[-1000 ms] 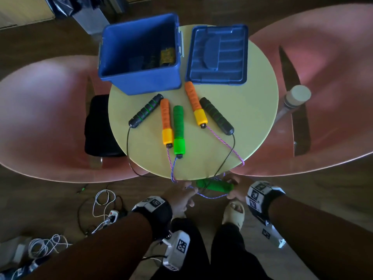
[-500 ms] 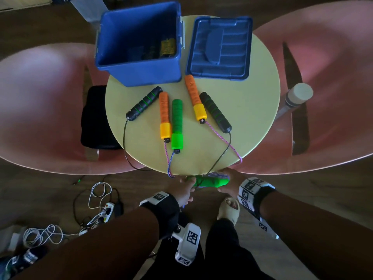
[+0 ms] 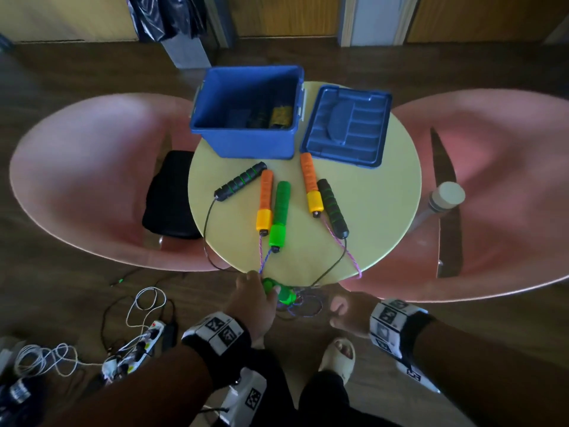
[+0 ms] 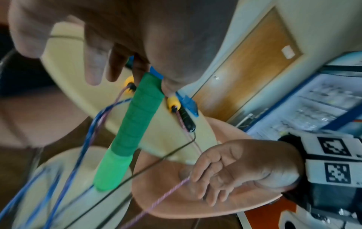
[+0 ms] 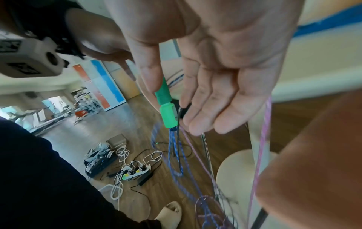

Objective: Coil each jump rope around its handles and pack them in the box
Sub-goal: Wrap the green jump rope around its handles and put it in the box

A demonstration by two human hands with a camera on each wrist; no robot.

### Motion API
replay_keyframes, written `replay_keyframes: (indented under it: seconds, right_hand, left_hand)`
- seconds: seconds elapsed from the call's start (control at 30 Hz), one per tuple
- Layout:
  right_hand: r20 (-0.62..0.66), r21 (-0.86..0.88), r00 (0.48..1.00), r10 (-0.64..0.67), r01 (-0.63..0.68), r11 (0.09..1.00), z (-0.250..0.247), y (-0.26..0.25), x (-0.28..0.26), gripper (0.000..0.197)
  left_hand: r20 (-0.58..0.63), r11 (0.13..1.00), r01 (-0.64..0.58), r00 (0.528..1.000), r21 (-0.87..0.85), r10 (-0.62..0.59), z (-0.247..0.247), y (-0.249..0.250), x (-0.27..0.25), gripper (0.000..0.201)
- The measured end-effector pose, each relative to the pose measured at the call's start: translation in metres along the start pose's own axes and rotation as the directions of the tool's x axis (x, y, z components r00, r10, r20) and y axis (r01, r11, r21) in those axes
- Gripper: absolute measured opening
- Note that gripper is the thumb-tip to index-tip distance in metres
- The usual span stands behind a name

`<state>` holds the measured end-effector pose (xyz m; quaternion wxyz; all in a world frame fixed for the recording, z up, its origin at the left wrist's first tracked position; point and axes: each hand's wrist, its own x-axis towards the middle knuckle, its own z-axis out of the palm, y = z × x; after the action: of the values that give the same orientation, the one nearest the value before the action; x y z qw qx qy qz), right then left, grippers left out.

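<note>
My left hand [image 3: 261, 288] grips one green handle [image 3: 283, 295] just below the round table's near edge; the left wrist view shows thumb and fingers around the green handle's [image 4: 135, 124] top. My right hand [image 3: 341, 309] hangs open beside it, palm showing, holding nothing; a pink rope [image 4: 166, 195] brushes its fingers [image 4: 207, 173]. On the table [image 3: 385, 195] lie the other green handle [image 3: 280, 217], two orange handles [image 3: 265, 201] [image 3: 311, 186] and two black handles [image 3: 240, 181] [image 3: 333, 208]. Their ropes hang off the edge in a tangle [image 3: 303, 306]. The blue box [image 3: 246, 143] stands open behind them.
The box's lid [image 3: 345, 127] lies flat right of the box. Pink chairs [image 3: 92, 180] flank the table; a black cushion [image 3: 169, 195] lies on the left one. A capped bottle [image 3: 446, 198] stands at right. A power strip and cables [image 3: 135, 349] litter the floor.
The green handle went from my right hand to my left. The right hand let go and drew back to the right, open. The head view pulled back and up.
</note>
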<state>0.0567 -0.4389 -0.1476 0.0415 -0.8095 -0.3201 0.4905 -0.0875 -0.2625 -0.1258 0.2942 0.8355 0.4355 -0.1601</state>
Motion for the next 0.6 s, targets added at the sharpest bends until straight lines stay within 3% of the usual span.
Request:
replay_keyframes:
  seconds: [0.13, 0.2, 0.3, 0.33, 0.43, 0.47, 0.53, 0.6]
  right_hand:
    - [-0.040, -0.068, 0.992, -0.121, 0.118, 0.991, -0.032, -0.022, -0.009, 0.043]
    - [-0.094, -0.053, 0.966, -0.241, 0.237, 0.970, -0.046, -0.038, -0.010, 0.061]
    - [-0.131, -0.049, 0.913, -0.387, 0.384, 0.922, -0.067, -0.067, -0.014, 0.092]
    - [-0.153, -0.019, 0.909, -0.389, 0.391, 0.920, -0.071, -0.075, -0.014, 0.088]
    - [-0.316, 0.209, 0.889, -0.331, 0.405, 0.890, -0.086, -0.093, -0.017, 0.049]
    - [-0.355, 0.371, 0.886, -0.297, 0.425, 0.826, -0.093, -0.098, -0.018, 0.042]
    - [-0.375, 0.719, 0.898, -0.231, 0.439, 0.538, -0.107, -0.107, -0.023, 0.035]
    - [-0.401, 0.883, 0.901, -0.165, 0.428, 0.193, -0.123, -0.117, -0.035, 0.026]
  left_hand:
    - [-0.134, 0.966, -0.157, 0.973, 0.204, 0.187, -0.042, 0.022, -0.013, 0.037]
    - [-0.155, 0.946, -0.222, 0.953, 0.234, 0.262, -0.066, 0.039, -0.020, 0.035]
    - [-0.179, 0.951, -0.297, 0.935, 0.082, 0.307, -0.096, 0.060, -0.026, 0.035]
    - [-0.212, 0.949, -0.315, 0.927, 0.005, 0.309, -0.103, 0.064, -0.024, 0.036]
    - [-0.302, 0.868, -0.370, 0.913, -0.330, 0.274, -0.109, 0.071, -0.016, 0.040]
    - [-0.296, 0.794, -0.374, 0.920, -0.479, 0.256, -0.107, 0.072, -0.013, 0.044]
    - [-0.162, 0.656, -0.307, 0.948, -0.690, 0.273, -0.096, 0.068, -0.008, 0.057]
    - [0.042, 0.677, -0.219, 0.937, -0.703, 0.347, -0.080, 0.057, -0.006, 0.048]
